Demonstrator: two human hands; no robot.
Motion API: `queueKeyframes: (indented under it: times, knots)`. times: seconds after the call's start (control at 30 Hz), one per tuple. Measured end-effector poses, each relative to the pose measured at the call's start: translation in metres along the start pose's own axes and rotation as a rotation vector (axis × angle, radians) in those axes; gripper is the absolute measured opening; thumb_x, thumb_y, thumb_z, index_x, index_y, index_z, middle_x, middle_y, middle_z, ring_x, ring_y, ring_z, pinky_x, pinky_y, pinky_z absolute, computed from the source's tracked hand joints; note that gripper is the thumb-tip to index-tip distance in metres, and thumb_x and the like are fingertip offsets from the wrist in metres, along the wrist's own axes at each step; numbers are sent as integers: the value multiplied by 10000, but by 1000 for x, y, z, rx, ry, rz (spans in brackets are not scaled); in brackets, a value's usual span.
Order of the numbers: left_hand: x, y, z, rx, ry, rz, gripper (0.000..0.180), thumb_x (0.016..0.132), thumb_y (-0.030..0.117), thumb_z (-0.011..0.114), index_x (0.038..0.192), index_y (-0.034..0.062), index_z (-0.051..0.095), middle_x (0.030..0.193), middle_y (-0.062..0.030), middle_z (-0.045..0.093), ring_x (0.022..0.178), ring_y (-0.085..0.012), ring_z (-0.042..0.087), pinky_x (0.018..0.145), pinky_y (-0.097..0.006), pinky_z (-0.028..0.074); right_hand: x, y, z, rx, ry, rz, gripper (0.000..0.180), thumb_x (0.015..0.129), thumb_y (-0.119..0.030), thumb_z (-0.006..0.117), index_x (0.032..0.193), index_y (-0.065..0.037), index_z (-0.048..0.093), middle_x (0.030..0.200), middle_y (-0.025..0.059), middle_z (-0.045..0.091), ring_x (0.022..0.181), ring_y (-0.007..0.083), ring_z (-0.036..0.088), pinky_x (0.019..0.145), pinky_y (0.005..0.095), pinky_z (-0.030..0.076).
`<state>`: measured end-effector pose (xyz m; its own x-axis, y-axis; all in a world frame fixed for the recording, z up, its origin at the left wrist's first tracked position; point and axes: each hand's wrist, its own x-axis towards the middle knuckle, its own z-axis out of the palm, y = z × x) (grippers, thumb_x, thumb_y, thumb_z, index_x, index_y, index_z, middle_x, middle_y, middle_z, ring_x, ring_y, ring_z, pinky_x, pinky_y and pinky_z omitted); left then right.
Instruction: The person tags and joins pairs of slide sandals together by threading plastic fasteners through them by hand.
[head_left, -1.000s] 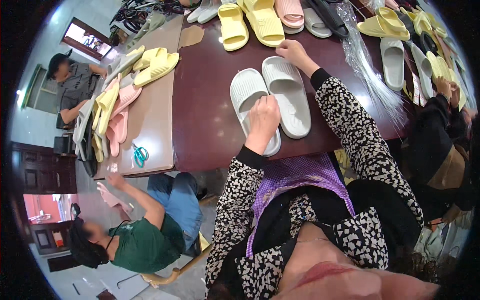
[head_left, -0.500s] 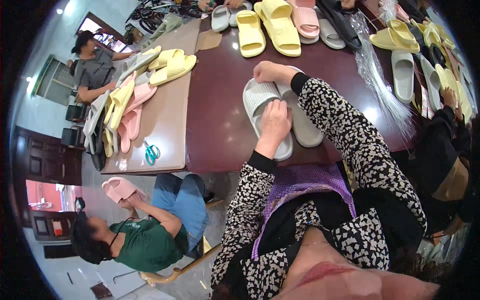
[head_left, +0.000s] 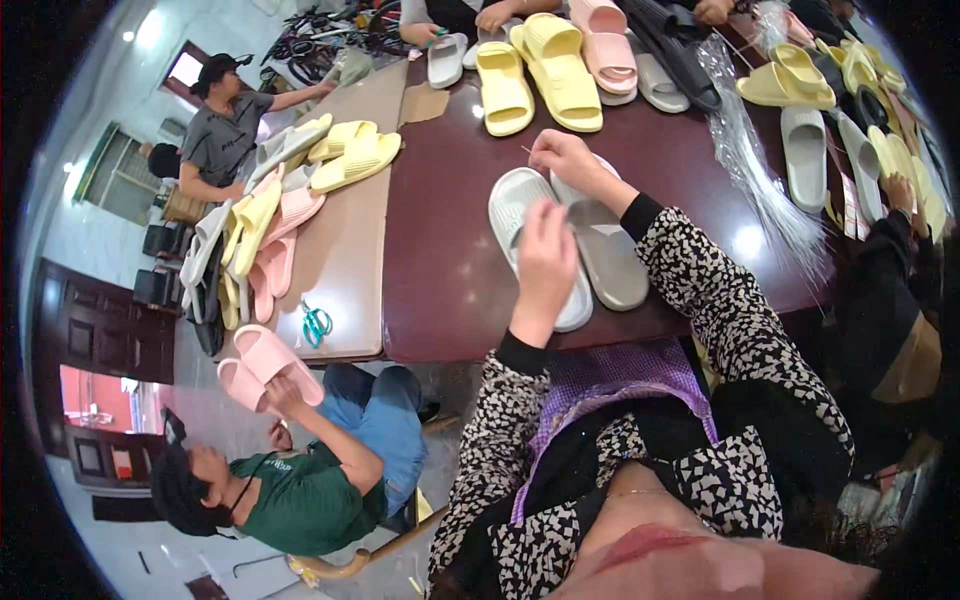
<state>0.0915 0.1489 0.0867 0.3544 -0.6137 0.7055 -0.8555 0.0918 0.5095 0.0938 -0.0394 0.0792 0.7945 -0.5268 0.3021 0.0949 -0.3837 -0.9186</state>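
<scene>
A pair of grey slide slippers lies side by side on the dark red table in front of me. My left hand (head_left: 546, 262) is over the left slipper (head_left: 520, 190), near its strap; motion blurs its fingers. Just beyond the toe ends, my right hand (head_left: 578, 166) is closed in a pinch. A short thin pale strand (head_left: 527, 150) pokes out of its fingertips; the rest of it is hidden. The right slipper (head_left: 612, 265) lies below my right wrist, its strap partly covered by that hand.
Yellow slippers (head_left: 560, 75) and pink slippers (head_left: 607, 60) stand beyond my hands. To the right lies a bundle of thin clear strands (head_left: 775, 215). Teal scissors (head_left: 316, 324) and a slipper pile (head_left: 262, 225) are on the left table. A seated co-worker holds pink slippers (head_left: 268, 365).
My right hand has moved slightly right, and the strand now shows at its fingertips. My left hand has lifted from the left slipper's strap. The seated co-worker has turned and raised the pink slippers.
</scene>
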Motion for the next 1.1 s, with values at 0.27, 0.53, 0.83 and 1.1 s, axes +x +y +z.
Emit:
queueKeyframes:
  times: [0.27, 0.53, 0.83, 1.1]
  knots:
    - [48, -44, 33, -501, -99, -461, 196, 876, 46, 538, 1056, -21, 580, 934, -109, 644, 701, -143, 623, 583, -261, 490, -49, -15, -9, 91, 148, -97, 34, 851, -14, 561, 867, 2, 586, 752, 53, 632, 702, 117, 610, 628, 251, 489]
    - [41, -37, 50, -758, -56, -737, 124, 896, 112, 577, 959, 7, 597, 699, -10, 592, 482, -30, 456, 423, -176, 351, -72, -10, -29, 311, 319, 41, 60, 862, -16, 565, 908, 12, 591, 802, 11, 609, 734, 70, 571, 675, 224, 474]
    - [53, -23, 53, -996, 44, -880, 113, 892, 131, 589, 878, 20, 604, 660, 15, 558, 477, -19, 426, 403, -171, 309, -81, -13, -25, 164, 297, 28, 79, 836, -25, 607, 898, 16, 636, 796, 2, 631, 737, 70, 577, 667, 220, 469]
    - [45, -29, 54, -1027, 50, -863, 90, 882, 102, 596, 913, 18, 598, 694, 1, 582, 480, -33, 445, 417, -170, 335, -83, -24, -21, -92, 355, -128, 89, 788, -53, 624, 827, 12, 671, 728, 103, 674, 652, 155, 645, 614, 268, 496]
